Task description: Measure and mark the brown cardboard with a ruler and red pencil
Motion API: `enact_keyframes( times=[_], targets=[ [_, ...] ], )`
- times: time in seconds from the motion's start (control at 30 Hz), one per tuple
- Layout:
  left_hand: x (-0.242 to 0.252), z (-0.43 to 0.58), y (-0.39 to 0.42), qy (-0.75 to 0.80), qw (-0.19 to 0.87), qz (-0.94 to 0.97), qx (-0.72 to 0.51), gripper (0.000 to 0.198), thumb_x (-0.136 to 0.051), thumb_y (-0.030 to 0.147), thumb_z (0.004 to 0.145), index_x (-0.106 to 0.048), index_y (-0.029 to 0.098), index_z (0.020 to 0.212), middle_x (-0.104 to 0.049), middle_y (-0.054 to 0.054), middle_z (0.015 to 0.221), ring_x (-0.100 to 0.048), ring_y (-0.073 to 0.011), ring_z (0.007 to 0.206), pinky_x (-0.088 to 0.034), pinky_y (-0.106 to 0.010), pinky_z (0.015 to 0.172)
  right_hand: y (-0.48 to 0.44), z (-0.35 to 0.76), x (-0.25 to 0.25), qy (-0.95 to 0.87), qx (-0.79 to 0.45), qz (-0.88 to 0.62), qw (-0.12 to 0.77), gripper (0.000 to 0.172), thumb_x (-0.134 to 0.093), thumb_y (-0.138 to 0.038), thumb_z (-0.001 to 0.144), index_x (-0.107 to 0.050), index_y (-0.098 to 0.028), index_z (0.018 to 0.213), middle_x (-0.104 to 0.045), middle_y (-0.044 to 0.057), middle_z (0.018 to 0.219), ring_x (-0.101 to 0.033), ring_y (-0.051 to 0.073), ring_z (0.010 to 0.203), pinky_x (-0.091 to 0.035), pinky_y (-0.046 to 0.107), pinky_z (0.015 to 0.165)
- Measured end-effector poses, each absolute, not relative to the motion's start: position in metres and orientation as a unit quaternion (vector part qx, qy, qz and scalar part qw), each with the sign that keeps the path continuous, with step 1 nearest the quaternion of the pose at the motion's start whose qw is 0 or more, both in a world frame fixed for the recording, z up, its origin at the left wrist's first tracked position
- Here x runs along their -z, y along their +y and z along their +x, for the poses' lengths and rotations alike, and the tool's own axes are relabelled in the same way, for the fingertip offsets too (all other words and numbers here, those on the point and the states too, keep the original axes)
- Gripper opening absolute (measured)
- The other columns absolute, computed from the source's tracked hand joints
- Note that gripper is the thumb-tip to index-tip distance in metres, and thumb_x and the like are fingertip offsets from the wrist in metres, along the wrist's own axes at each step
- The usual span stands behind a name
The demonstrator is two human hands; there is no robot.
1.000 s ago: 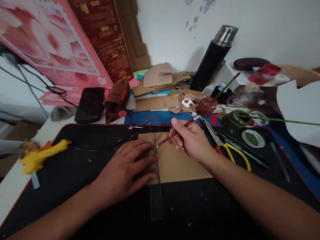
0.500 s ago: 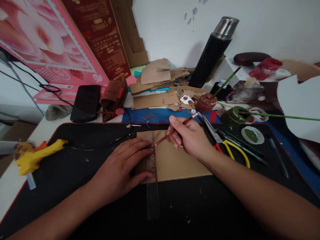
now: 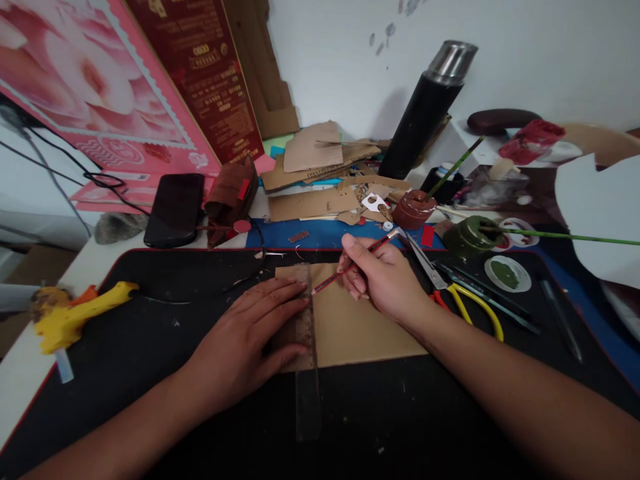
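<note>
A piece of brown cardboard [image 3: 367, 333] lies on the black mat, with a clear ruler [image 3: 307, 400] across its left part, reaching past the near edge. My left hand [image 3: 255, 327] rests flat over the ruler and cardboard, fingers stretched out and thumb apart, pressing them down. In my right hand [image 3: 383, 273], closed over the cardboard, is a red and black pencil [image 3: 330, 281]. Its tip points down-left at the ruler's right edge; whether it touches the cardboard I cannot tell.
Yellow-handled scissors [image 3: 465, 303] and pens [image 3: 560, 320] lie to the right, near a green paint jar [image 3: 473, 239]. A yellow glue gun [image 3: 85, 313] is at left. Behind are a phone [image 3: 173, 210], cardboard scraps [image 3: 313, 203], a brown jar [image 3: 414, 210] and a black flask [image 3: 420, 120].
The camera view has shifted very slightly. Both hands, the ruler and the pencil keep nearly the same places on the cardboard.
</note>
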State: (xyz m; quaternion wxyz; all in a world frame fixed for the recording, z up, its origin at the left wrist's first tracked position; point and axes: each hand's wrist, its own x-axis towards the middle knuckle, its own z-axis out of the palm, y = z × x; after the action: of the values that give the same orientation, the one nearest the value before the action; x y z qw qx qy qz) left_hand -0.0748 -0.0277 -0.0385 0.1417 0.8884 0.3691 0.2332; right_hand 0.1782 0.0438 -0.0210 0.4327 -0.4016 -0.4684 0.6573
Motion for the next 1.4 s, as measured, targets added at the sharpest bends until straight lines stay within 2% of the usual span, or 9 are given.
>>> enact_keyframes(
  times=[0.27,0.57,0.97,1.4],
  targets=[
    [0.0414,-0.075,-0.0288,0.378,0.146,0.884,-0.236,0.052,-0.07,0.045,0.104,-0.059,0.023,0.15,-0.064,-0.014,0.154,-0.057,-0.0324,0.147,-0.048,-0.054,0.123,0.0435,0.179,0.0222,-0.478,-0.65,-0.409,0.425,0.054,-0.072,-0.069,0.096,-0.068,-0.021,0.071,-0.048,-0.008,0.043,-0.047,0.01,0.038,-0.035,0.025,0.042],
    [0.0397,-0.0753,-0.0275,0.368,0.142,0.891,-0.226,0.05,-0.066,0.047,0.107,-0.059,0.018,0.147,-0.063,-0.015,0.154,-0.055,-0.0291,0.148,-0.045,-0.05,0.126,0.0433,0.1784,0.021,-0.476,-0.65,-0.409,0.428,0.055,-0.074,-0.071,0.093,-0.068,-0.021,0.07,-0.048,-0.007,0.042,-0.046,0.01,0.038,-0.034,0.025,0.041],
    [0.0405,-0.076,-0.0262,0.372,0.156,0.886,-0.23,0.052,-0.071,0.046,0.104,-0.06,0.021,0.148,-0.064,-0.014,0.153,-0.058,-0.032,0.146,-0.048,-0.055,0.124,0.0427,0.178,0.0209,-0.488,-0.648,-0.397,0.43,0.054,-0.074,-0.07,0.094,-0.069,-0.022,0.069,-0.047,-0.007,0.042,-0.046,0.01,0.038,-0.033,0.026,0.041],
    [0.0411,-0.0747,-0.0267,0.373,0.156,0.884,-0.235,0.052,-0.068,0.048,0.105,-0.059,0.021,0.149,-0.064,-0.014,0.154,-0.056,-0.0316,0.148,-0.046,-0.054,0.125,0.0411,0.1772,0.0189,-0.486,-0.646,-0.403,0.43,0.055,-0.074,-0.069,0.094,-0.068,-0.02,0.07,-0.048,-0.008,0.042,-0.047,0.009,0.037,-0.032,0.024,0.04]
  ],
)
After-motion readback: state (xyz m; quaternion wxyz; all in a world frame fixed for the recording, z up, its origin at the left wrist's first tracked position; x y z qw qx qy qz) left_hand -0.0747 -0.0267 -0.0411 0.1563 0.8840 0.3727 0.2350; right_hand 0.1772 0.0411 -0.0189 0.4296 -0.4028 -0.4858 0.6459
